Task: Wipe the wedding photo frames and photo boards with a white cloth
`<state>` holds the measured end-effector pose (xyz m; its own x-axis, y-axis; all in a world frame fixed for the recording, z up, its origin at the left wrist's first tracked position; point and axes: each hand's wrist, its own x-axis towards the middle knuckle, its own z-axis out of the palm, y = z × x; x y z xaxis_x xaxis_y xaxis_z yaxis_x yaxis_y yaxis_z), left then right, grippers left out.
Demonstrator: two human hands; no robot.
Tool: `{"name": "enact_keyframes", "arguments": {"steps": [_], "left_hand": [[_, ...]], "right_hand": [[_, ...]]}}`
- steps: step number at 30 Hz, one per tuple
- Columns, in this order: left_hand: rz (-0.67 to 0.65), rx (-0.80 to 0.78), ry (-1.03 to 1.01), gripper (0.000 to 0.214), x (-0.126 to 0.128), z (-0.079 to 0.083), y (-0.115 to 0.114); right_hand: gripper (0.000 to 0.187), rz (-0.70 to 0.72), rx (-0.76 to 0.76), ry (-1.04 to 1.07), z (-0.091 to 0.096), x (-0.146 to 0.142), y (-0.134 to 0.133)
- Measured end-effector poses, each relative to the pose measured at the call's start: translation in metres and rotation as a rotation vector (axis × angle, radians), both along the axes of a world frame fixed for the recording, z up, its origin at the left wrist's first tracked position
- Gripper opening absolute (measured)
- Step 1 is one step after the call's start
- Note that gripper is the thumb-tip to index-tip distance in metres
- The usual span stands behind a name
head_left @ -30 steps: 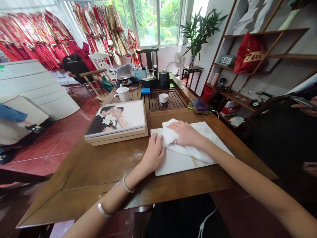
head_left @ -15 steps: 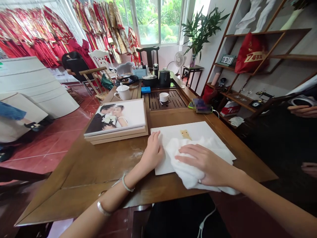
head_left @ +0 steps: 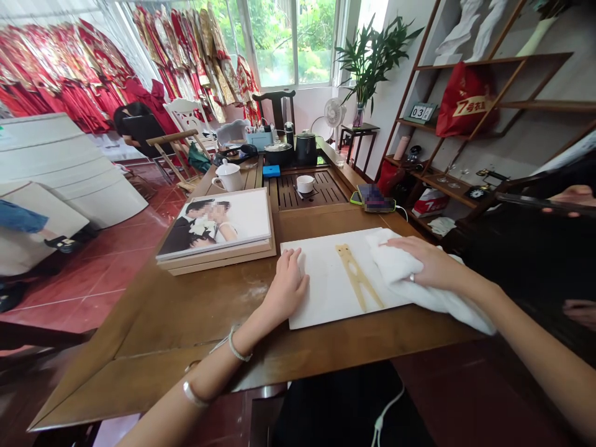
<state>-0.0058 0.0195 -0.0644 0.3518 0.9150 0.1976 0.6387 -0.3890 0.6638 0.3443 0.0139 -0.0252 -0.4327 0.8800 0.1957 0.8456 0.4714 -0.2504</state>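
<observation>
A white board (head_left: 321, 292) lies flat on the wooden table. On it is a tan piece (head_left: 347, 257) with two long legs spread apart and small dark dots at its top. My left hand (head_left: 288, 282) rests on the board's left edge with its fingers stretched out, holding nothing. Over the right side of the board, my right hand (head_left: 426, 264) presses and grips a bunched white cloth (head_left: 395, 267). Part of the cloth hangs past the board's right edge toward the table's front. The cloth hides the right end of the board.
Left of the board is a stack of photo panels (head_left: 246, 214), a couple's picture on top. Behind stand a lidded white mug (head_left: 228, 177), a small white cup (head_left: 305, 184) on a slatted tea tray (head_left: 284, 197) and a phone (head_left: 375, 197). Another person's hand (head_left: 577, 200) is at the right.
My right hand has slid the cloth to the right across the board, uncovering the legs of the tan piece. My left hand has stayed on the left edge.
</observation>
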Motion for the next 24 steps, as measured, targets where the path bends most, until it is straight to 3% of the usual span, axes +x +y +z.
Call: {"name": "enact_keyframes", "arguments": {"steps": [5,9,12,20,24], "left_hand": [[-0.003,0.010,0.009,0.055,-0.001,-0.002,0.001],[-0.008,0.035,0.010,0.055,-0.002,-0.003,0.001],[-0.012,0.039,0.017,0.056,-0.002,-0.003,0.000],[0.004,0.051,0.052,0.053,0.000,-0.002,0.000],[0.002,0.067,0.066,0.052,0.000,-0.004,0.000]], "right_hand": [[0.050,-0.058,-0.023,0.006,0.007,-0.002,0.056],[0.051,-0.079,-0.034,0.018,0.008,-0.007,0.067],[0.054,-0.049,-0.024,0.038,0.006,-0.004,0.051],[0.056,0.013,-0.082,0.052,0.003,0.022,-0.027],[0.057,0.007,-0.147,0.087,0.007,0.034,-0.043]]}}
